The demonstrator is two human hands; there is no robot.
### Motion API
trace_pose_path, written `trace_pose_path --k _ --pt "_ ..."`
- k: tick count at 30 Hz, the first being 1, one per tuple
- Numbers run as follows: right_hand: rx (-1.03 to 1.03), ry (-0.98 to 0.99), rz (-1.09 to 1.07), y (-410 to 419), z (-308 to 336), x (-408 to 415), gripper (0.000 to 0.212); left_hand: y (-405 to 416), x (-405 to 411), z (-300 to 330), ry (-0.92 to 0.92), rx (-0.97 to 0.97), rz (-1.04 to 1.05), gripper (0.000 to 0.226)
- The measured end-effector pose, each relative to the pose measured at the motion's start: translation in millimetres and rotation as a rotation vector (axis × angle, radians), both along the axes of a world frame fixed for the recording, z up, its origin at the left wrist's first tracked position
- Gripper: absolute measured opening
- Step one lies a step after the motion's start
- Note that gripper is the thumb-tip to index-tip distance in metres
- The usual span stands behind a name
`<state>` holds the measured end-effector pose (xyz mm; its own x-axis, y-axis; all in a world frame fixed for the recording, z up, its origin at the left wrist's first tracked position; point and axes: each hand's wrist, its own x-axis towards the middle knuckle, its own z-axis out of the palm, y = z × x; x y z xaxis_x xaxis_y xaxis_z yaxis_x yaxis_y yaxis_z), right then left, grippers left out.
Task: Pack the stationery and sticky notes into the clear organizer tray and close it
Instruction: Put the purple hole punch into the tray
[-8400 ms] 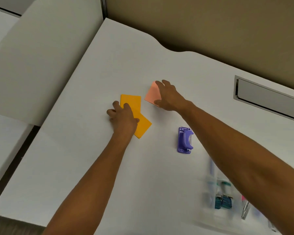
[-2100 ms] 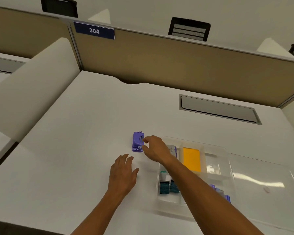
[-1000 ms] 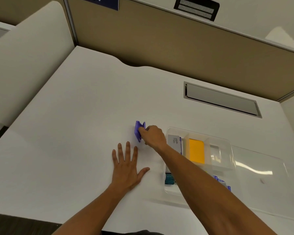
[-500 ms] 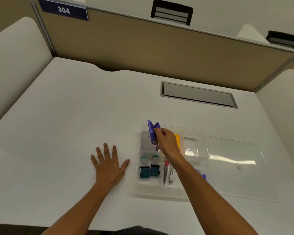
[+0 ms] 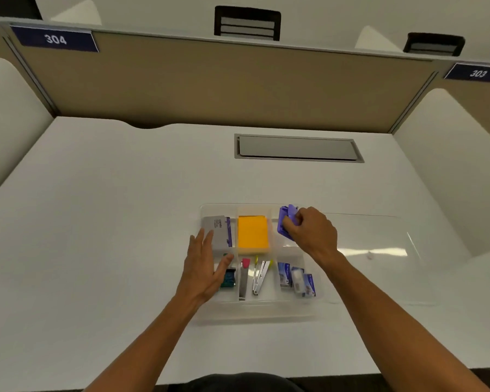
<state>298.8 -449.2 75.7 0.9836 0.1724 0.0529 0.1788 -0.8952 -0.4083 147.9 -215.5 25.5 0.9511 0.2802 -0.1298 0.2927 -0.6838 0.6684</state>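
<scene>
Lowering the purple hole punch (image 5: pixel 285 223) into the tray's far-right compartment is the step in hand. The right hand (image 5: pixel 311 233) has its grip closed around the punch, holding it tilted over that compartment, at about one o'clock from the tray's middle. The left hand (image 5: pixel 207 264) lies flat and open, gripping nothing, across the clear organizer tray (image 5: pixel 255 309) at its nine o'clock edge, fingers reaching towards the grey box (image 5: pixel 217 230).

To do it well, I would turn the punch flat before letting go, so that it sits below the rim and does not foul the lid (image 5: pixel 379 250), which lies open on the desk (image 5: pixel 111 222) at three o'clock. Keep the left hand pressing lightly, since the light tray would likely slide.

Orange sticky notes (image 5: pixel 252 232) already sit in the far middle compartment; small blue boxes (image 5: pixel 296 280) lie in the near right one, and slim metal tools (image 5: pixel 259 275) in the near middle. With the punch in, only the lid appears left to close.
</scene>
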Motion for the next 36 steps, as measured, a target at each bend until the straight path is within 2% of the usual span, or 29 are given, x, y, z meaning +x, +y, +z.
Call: trace_pose_path --k 9,17,22,27,30,34,36 --pt "-0.376 -0.011 0.139 -1.0 -22.6 11.3 0.046 -6.9 -3.1 -14.7 0.048 0.262 0.027 0.082" --pt "-0.405 0.011 0.174 11.2 -27.5 12.5 0.041 -6.9 -8.3 -14.5 0.036 0.324 -0.006 0.085" --pt "-0.427 0.089 0.167 14.4 -30.3 9.6 0.044 -6.7 -7.6 -13.7 0.065 0.327 -0.018 0.080" --pt "-0.354 0.102 0.134 13.8 -26.5 2.3 0.042 -7.7 -8.1 -10.5 0.065 0.354 -0.029 0.081" --pt "-0.252 0.108 0.104 10.6 -21.8 -7.1 0.040 -9.4 -7.7 -6.8 0.066 0.401 -0.046 0.094" --pt "-0.025 0.162 0.013 10.8 -17.9 -24.6 0.040 -9.5 -6.1 -5.5 0.092 0.472 -0.081 0.095" --pt "0.104 0.170 -0.028 11.2 -18.2 -34.0 0.033 -6.6 -3.9 -5.4 0.101 0.469 -0.087 0.093"
